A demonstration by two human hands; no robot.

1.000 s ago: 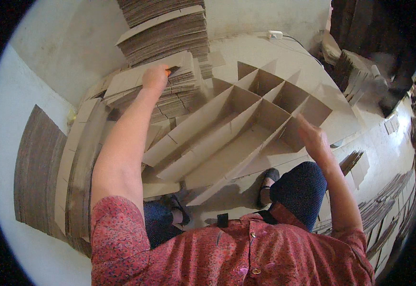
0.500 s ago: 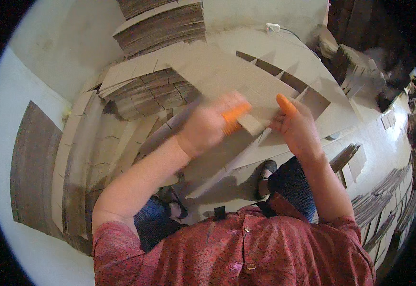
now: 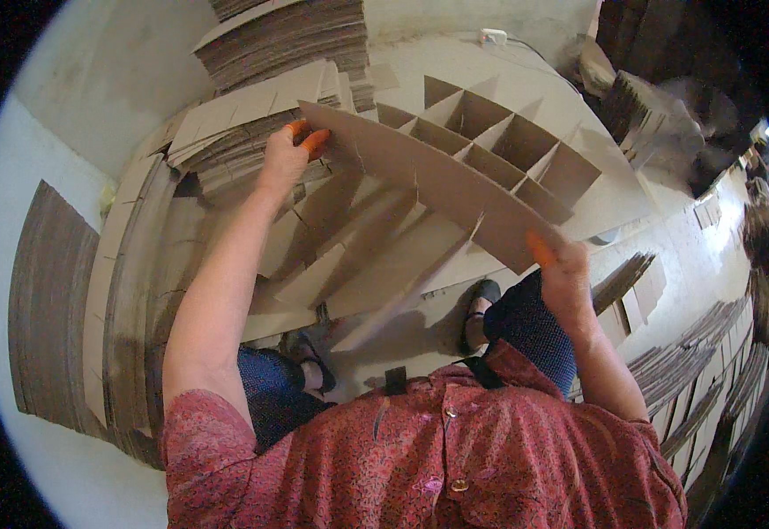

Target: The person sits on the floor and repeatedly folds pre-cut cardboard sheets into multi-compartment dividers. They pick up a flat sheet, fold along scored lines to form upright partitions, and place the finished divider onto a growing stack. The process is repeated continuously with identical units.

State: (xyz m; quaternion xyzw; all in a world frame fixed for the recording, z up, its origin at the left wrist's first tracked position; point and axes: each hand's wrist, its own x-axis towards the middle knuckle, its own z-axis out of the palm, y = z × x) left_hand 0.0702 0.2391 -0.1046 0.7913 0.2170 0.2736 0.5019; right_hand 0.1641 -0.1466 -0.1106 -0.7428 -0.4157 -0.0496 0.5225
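Observation:
A long brown cardboard strip [image 3: 433, 185] stretches between my hands, slanting down to the right. My left hand [image 3: 286, 160], with orange finger covers, pinches its far left end. Its near right end is gripped by my right hand [image 3: 564, 271], where orange also shows on the thumb. Several crosswise cardboard pieces [image 3: 411, 295] extend from below the strip toward me, at least one meeting its edge at a slot. Just beyond the strip stands a cardboard divider grid [image 3: 499, 132] with open square cells.
Slotted cardboard sheets are piled [image 3: 235, 119] at the back left, beside a taller stack [image 3: 287, 44]. More sheets [image 3: 54, 309] lean at the left wall. Bundles of dividers [image 3: 702, 370] lie at the right. A white plug [image 3: 493, 37] with a cable sits behind. My feet [image 3: 480, 309] are below.
My hands have moved apart, the left one going far left and the right one slightly down. The strip now spans between them, and more of the divider grid's cells show.

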